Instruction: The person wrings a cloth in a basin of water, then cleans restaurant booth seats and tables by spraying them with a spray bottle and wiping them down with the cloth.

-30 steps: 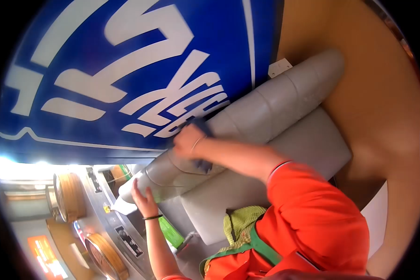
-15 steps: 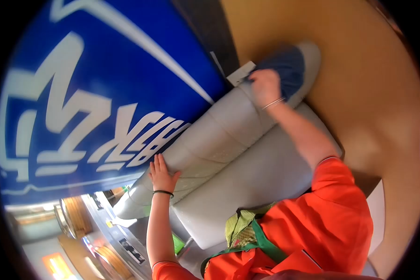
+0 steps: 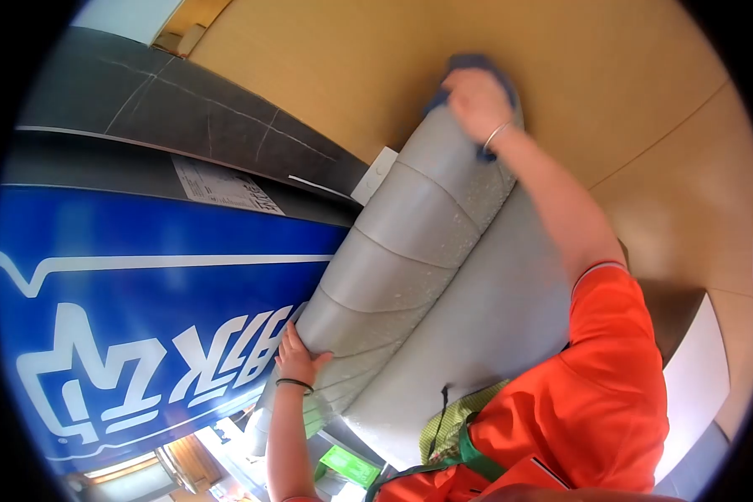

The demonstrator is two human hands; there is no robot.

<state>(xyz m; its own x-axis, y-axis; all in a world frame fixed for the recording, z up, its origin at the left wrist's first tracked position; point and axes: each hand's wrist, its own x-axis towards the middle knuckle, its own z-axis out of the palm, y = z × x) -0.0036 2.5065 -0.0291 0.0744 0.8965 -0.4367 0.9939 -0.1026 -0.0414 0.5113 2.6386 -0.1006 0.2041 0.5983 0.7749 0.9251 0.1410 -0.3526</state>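
Observation:
A grey padded seat back (image 3: 393,243) runs diagonally through the view, with a smooth grey seat cushion (image 3: 477,314) below it. My right hand (image 3: 477,102) presses a dark blue cloth (image 3: 475,64) onto the far upper end of the seat back; the hand covers part of the cloth. Lower down, my left hand (image 3: 297,356) rests on the top edge of the seat back beside the blue sign. Its fingers lie flat, the thumb is apart, and it holds nothing.
A blue sign with white characters (image 3: 176,293) stands along the left. Behind the seat are a dark stone-like panel (image 3: 217,109), a white socket plate (image 3: 374,176) and a tan wall (image 3: 577,75). A green box (image 3: 349,465) and a round wooden steamer (image 3: 188,462) are at the bottom.
My right hand has carried the cloth along the seat back to its far end. My left hand has moved from near the seat back's lower end onto its top edge. The view has turned.

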